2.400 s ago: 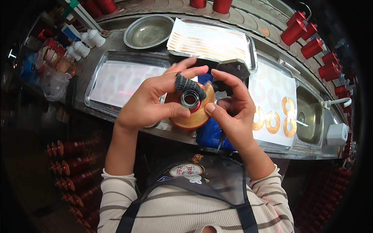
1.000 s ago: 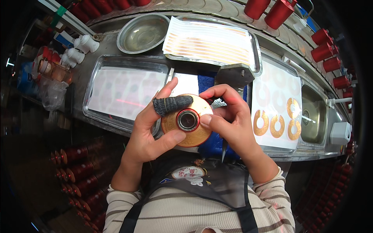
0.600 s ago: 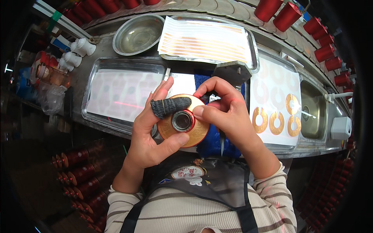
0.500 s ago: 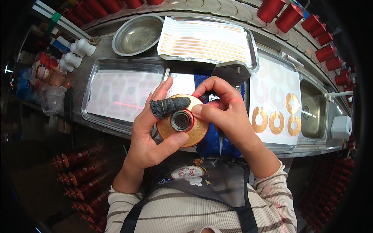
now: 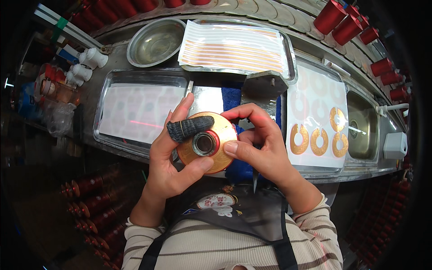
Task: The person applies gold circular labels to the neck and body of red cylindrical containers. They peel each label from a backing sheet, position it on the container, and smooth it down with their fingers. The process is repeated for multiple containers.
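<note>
Both hands hold a red bottle with a gold ring-shaped sheet (image 5: pixel 220 157) around its neck; its round open mouth (image 5: pixel 204 144) faces up. My left hand (image 5: pixel 168 162) wraps the left side. A dark knitted finger cover (image 5: pixel 191 128) on one finger lies across the gold, and the thumb presses the near side. My right hand (image 5: pixel 263 144) grips the right side, its thumb on the gold near the rim and its index finger bent over the far edge. Most of the bottle's body is hidden below. Behind it are a blue cloth (image 5: pixel 231 96) and a metal stand (image 5: pixel 265 84).
To the right, a white sheet (image 5: pixel 310 105) bears several gold C-shaped pieces, beside a sink (image 5: pixel 360 108). A tray with a pale sheet (image 5: pixel 139 105) lies left. Behind are a metal bowl (image 5: pixel 155 42) and a striped sheet (image 5: pixel 234 45). Red bottles (image 5: pixel 330 15) line the back.
Both hands and the bottle have moved slightly left. My right thumb has shifted outward from near the neck towards the gold sheet's edge. Red bottles at the back have moved along rightward.
</note>
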`<state>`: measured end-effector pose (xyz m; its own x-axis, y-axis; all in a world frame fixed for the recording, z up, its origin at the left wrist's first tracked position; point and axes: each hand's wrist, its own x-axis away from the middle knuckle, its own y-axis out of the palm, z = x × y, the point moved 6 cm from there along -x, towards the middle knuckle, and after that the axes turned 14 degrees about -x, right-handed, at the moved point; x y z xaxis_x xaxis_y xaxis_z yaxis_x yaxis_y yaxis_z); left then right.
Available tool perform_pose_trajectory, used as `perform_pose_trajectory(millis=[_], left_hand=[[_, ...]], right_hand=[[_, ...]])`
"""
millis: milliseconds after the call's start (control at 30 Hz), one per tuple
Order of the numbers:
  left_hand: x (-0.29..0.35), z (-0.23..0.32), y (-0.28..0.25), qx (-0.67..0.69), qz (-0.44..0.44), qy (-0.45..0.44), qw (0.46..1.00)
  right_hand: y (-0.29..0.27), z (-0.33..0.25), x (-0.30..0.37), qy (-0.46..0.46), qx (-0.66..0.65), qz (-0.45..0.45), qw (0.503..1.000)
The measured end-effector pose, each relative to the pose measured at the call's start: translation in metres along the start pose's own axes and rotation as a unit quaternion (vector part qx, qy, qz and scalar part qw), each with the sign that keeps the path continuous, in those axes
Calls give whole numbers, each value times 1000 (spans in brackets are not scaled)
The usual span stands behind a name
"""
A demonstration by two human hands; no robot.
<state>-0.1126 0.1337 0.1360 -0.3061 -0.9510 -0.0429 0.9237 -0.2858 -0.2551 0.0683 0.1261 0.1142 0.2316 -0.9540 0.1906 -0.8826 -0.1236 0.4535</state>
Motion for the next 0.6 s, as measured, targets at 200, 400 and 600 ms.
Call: perform_pose_trajectory(millis=[200,400,600], left_hand=[[0,0,-1,-18,2,9,1000],[0,0,0,-10,10,7,1000],[0,-1,-2,-36,3,18,999]], right_hand=[[0,2,0,3,-9,-1,1000],[4,-5,-2,-34,51,11,998],[5,2,-3,-7,-4,21,1000]])
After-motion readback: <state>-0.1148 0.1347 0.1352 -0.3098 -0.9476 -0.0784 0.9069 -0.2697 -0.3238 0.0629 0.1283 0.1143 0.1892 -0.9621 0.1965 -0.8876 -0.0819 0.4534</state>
